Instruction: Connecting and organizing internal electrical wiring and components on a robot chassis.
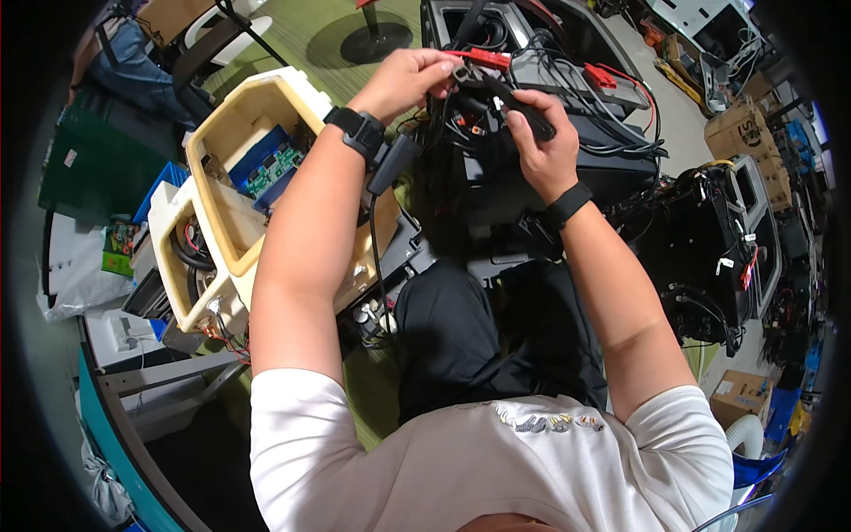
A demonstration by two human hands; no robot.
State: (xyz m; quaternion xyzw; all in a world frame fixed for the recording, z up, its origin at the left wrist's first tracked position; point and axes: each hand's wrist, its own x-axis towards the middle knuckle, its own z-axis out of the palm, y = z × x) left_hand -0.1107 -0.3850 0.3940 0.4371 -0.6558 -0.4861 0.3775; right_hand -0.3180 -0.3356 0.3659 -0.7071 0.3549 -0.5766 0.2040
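Note:
Over the open machine housing (612, 142), my left hand (403, 84) is closed, thumb and fingertips pinched on a small grey part (461, 74) among dark cables. My right hand (548, 146) is wrapped round a black-handled tool (530, 115), whose front end points at the left fingertips. The tool's kind is hard to make out. Just beyond the fingertips, a red connector (489, 59) sits on a red cable. A second red connector (600, 78) lies further right, beside a bundle of black cables (567, 75).
At left stands a cream plastic housing (208, 191) with a green circuit board (273, 173) inside. Another black machine frame with wires (709, 239) is at right. Cardboard boxes (749, 146) stand beyond it. A round black stand base (377, 43) rests on the green floor.

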